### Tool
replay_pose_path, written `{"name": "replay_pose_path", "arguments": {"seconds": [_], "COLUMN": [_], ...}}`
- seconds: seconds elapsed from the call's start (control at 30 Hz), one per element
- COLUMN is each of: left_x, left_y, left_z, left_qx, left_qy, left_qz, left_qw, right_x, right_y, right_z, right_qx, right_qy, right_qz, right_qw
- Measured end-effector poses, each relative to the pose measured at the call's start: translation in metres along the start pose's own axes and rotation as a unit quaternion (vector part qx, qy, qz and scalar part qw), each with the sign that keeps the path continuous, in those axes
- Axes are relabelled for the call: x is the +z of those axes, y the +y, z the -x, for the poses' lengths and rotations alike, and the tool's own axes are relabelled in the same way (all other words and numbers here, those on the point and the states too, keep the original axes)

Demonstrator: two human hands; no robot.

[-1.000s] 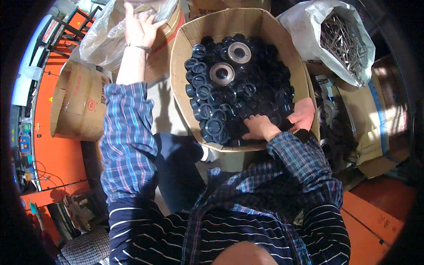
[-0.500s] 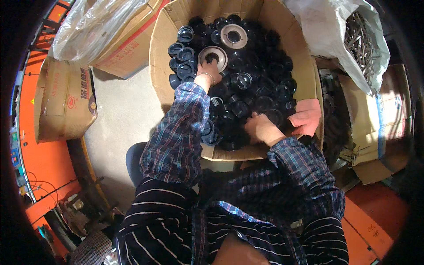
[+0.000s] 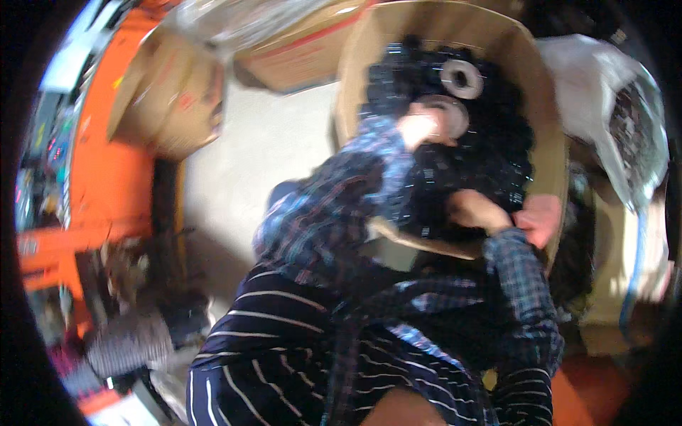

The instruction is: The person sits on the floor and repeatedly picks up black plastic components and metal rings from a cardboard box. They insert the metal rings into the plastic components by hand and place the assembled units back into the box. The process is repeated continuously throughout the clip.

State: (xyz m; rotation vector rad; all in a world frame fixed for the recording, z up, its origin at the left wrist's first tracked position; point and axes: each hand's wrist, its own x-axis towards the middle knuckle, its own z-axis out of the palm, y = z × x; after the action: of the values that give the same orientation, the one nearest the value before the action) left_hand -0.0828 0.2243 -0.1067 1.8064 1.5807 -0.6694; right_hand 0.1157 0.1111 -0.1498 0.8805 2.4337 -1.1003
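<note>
Motion blur smears the whole head view. My left hand (image 3: 425, 126) lies against a pale ring-shaped disc (image 3: 458, 117), its fingers at the disc's near left side; I cannot make out whether they grip it. Just beyond sits a second pale disc (image 3: 462, 78) with a dark round hole. Both rest on a heap of black round plastic parts (image 3: 490, 145) filling a large cardboard box (image 3: 547, 106). Lower down, near the box's front edge, my right hand (image 3: 477, 211) reaches in among the black parts. Its fingers are blurred and partly hidden there.
A pink cloth (image 3: 540, 219) hangs over the box's near right corner. To the right stands a white plastic sack (image 3: 590, 99) of small grey pieces. Other cardboard boxes (image 3: 174, 92) are at the upper left, next to an orange structure (image 3: 117, 177).
The view has swung left, so the box and both hands appear farther right. My left hand stays at the nearer pale disc, and my right hand stays low among the black parts.
</note>
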Motion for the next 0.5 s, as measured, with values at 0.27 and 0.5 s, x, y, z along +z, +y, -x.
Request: {"name": "replay_pose_path", "arguments": {"seconds": [0.27,0.5], "left_x": [0.032,0.053], "left_y": [0.002,0.028], "left_z": [0.118,0.124], "left_qx": [0.195,0.171], "left_qy": [0.516,0.328], "left_qz": [0.363,0.849], "left_qw": [0.751,0.377], "right_x": [-0.054,-0.043], "right_y": [0.050,0.041], "right_z": [0.018,0.031], "right_qx": [-0.022,0.033], "right_qy": [0.300,0.434], "right_qz": [-0.289,-0.493], "right_qw": [0.909,0.753]}}
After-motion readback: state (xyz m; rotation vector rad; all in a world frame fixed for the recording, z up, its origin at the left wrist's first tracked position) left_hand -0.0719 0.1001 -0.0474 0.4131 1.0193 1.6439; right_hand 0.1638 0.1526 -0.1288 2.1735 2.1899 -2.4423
